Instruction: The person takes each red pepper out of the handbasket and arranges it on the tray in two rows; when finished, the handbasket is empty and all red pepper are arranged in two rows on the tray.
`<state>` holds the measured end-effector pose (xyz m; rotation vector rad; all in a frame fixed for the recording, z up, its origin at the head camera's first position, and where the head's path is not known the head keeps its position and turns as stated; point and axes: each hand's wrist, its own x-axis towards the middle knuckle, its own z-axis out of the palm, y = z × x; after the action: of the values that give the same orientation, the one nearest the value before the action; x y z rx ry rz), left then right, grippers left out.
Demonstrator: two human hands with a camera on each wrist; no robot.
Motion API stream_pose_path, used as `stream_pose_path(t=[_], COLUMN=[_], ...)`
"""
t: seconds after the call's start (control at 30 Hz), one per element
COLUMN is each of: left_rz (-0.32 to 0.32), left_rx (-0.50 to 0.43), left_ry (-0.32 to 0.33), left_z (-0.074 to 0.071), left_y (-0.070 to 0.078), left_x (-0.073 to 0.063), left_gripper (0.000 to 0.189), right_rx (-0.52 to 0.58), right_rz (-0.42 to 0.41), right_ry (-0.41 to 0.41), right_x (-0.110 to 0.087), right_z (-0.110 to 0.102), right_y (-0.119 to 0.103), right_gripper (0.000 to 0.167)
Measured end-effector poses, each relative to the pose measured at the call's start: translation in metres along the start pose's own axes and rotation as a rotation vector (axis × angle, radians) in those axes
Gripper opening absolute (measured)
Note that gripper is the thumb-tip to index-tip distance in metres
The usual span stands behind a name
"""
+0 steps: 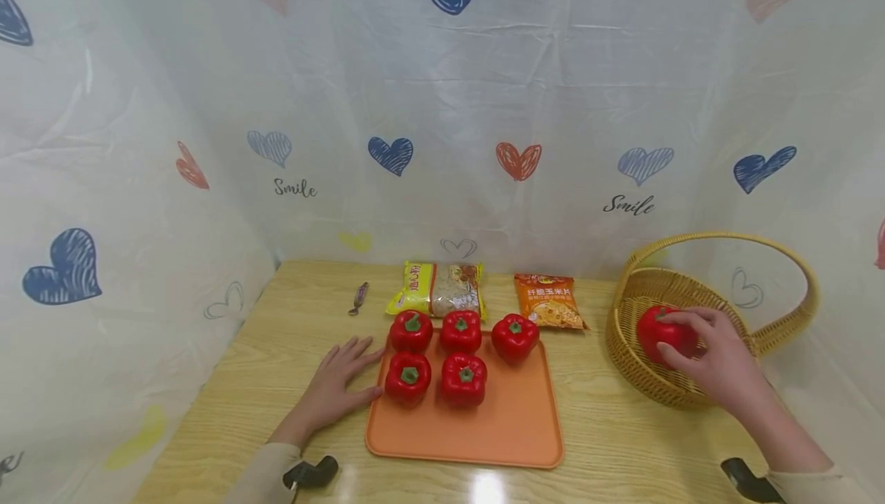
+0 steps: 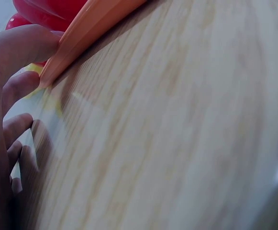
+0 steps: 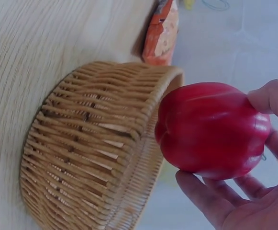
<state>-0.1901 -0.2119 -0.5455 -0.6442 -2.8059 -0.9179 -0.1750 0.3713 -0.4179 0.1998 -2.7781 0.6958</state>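
In my right hand is a red bell pepper, gripped between thumb and fingers over the wicker basket. The right wrist view has this pepper at the basket's mouth, above the rim. My left hand lies with fingers spread on the table, its thumb and index finger at the left edge of the orange tray. Several more red bell peppers stand on the tray, filling its back and left parts. In the left wrist view the thumb touches the tray's rim.
Behind the tray lie a yellow snack bag and an orange snack bag. A small wrapped candy is at the back left. The basket's tall handle arches over it. A heart-printed sheet hangs behind the wooden table.
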Motion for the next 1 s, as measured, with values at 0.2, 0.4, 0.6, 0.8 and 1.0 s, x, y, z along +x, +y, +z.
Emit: stream_pose_path(t=[0.2, 0.4, 0.6, 0.8, 1.0], left_rz=[0.004, 0.006, 0.004, 0.004, 0.0], left_rx=[0.003, -0.001, -0.006, -0.006, -0.004], left_ry=[0.005, 0.01, 0.007, 0.007, 0.003], left_z=[0.001, 0.0, 0.0, 0.0, 0.0], left_y=[0.0, 0.0, 0.0, 0.0, 0.0], left_x=[0.0, 0.0, 0.0, 0.0, 0.0], left_gripper=[0.065, 0.065, 0.065, 0.065, 0.065], right_rx=[0.017, 0.056, 0.08, 0.119, 0.127], right_rz=[-0.011, -0.025, -0.051, -0.07, -0.104], right_ry=[0.022, 0.027, 0.043, 0.04, 0.028], right_x=[-0.003, -0.005, -0.007, -0.008, -0.01], right_z=[0.002, 0.003, 0.005, 0.007, 0.012], right_y=[-0.006, -0.011, -0.019, -0.027, -0.031], right_gripper=[0.04, 0.041, 0.042, 0.04, 0.042])
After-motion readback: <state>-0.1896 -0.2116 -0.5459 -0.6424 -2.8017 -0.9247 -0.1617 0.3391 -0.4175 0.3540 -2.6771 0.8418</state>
